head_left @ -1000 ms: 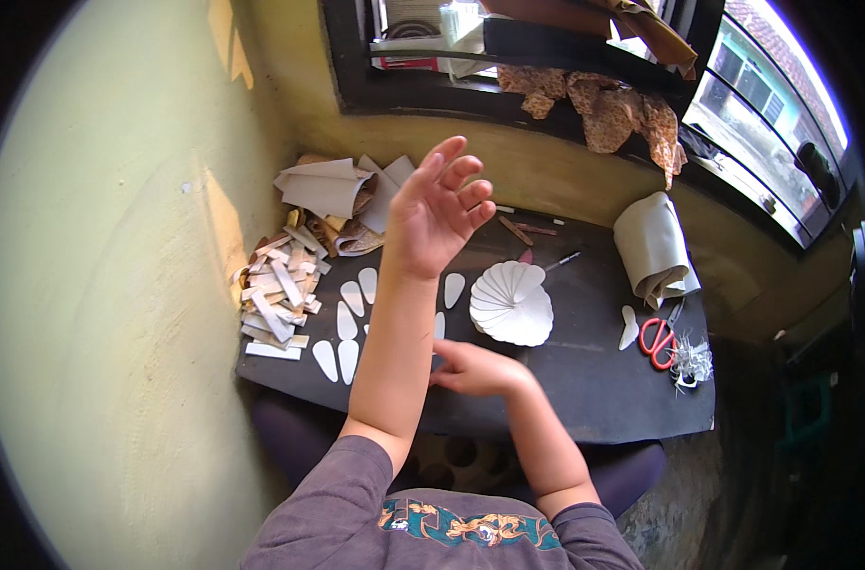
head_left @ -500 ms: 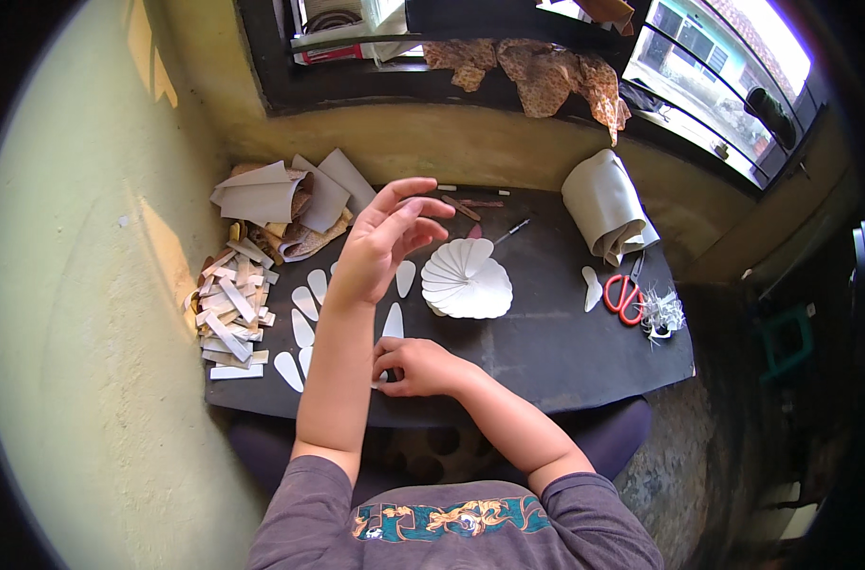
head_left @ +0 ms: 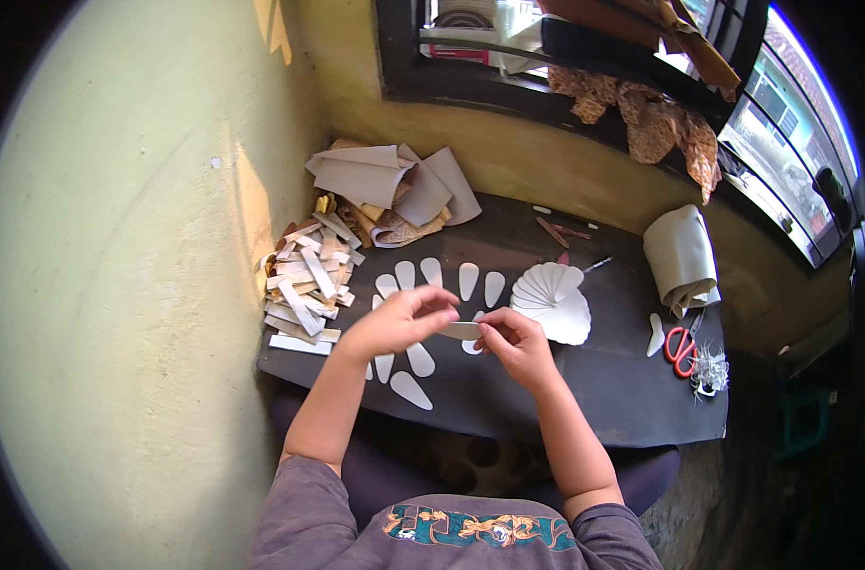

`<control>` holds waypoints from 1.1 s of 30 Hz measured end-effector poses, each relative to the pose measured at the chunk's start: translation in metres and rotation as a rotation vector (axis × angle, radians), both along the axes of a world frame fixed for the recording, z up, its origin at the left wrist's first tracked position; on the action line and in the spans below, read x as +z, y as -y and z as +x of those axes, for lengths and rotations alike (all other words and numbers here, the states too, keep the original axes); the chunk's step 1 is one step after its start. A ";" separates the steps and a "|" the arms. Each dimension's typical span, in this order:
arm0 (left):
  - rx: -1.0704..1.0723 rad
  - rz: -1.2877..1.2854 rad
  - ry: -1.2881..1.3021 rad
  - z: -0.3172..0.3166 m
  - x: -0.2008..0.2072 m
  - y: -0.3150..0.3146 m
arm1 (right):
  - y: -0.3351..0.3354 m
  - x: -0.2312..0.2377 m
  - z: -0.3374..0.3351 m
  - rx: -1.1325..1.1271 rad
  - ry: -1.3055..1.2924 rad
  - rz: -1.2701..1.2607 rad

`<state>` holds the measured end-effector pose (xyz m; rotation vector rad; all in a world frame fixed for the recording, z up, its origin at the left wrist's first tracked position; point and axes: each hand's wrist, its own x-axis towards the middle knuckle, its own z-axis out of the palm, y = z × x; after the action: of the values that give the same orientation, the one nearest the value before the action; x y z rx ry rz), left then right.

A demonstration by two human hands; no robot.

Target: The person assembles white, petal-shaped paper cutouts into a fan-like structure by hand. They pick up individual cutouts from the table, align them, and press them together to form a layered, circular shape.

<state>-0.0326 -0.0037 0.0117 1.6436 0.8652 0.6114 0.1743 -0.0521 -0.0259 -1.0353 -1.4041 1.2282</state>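
Between my two hands, above the dark table, is a white petal-shaped piece (head_left: 462, 331). My left hand (head_left: 400, 321) has its fingers closed at the piece's left end. Thumb and finger of my right hand (head_left: 515, 344) pinch its other end. Several similar white petal pieces (head_left: 411, 390) lie loose on the table around and beneath my hands, some partly hidden by them. Just right of my right hand sits a fan-shaped round of overlapping white petals (head_left: 552, 306).
Strips of pale material (head_left: 309, 285) are heaped at the left by the wall, with folded sheets (head_left: 376, 185) behind. At the right are a rolled sheet (head_left: 679, 256), red-handled scissors (head_left: 679, 351), a white petal pair (head_left: 656, 335) and shredded scraps (head_left: 709, 369). A pen (head_left: 599, 263) lies behind the fan.
My left hand has come down from its raised position, and my right hand has lifted from the near petals. Both now meet at one petal piece. The view has swung left.
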 end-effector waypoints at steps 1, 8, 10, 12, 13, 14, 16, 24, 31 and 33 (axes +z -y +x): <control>-0.032 -0.001 -0.015 -0.001 -0.008 0.002 | -0.001 0.004 -0.002 -0.008 0.011 0.024; 0.151 -0.209 0.282 -0.027 -0.029 -0.007 | -0.004 0.010 -0.015 -0.139 0.575 0.064; 0.186 -0.216 0.321 -0.035 -0.033 -0.011 | -0.003 -0.004 -0.017 -0.072 0.910 0.143; 0.236 -0.261 0.393 -0.036 -0.033 -0.011 | -0.002 -0.014 -0.020 -0.185 0.926 0.113; 0.265 -0.285 0.430 -0.036 -0.034 -0.011 | -0.002 -0.015 -0.025 -0.238 0.934 0.098; 0.268 -0.283 0.444 -0.038 -0.036 -0.012 | -0.003 -0.016 -0.029 -0.237 0.918 0.068; 0.290 -0.331 0.463 -0.039 -0.035 -0.013 | -0.003 -0.016 -0.035 -0.237 0.887 0.010; 0.294 -0.560 0.692 -0.034 -0.041 -0.013 | -0.014 -0.009 -0.035 -0.279 0.618 -0.052; 0.284 -0.634 0.855 -0.033 -0.047 -0.016 | -0.033 0.023 -0.035 -0.225 0.521 0.034; 0.323 -0.644 0.901 -0.033 -0.046 -0.017 | -0.039 0.043 -0.041 -0.243 0.296 -0.059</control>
<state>-0.0651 0.0131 -0.0345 0.5318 0.5474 1.0471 0.1337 -0.0135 0.0174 -1.4295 -1.4185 0.9719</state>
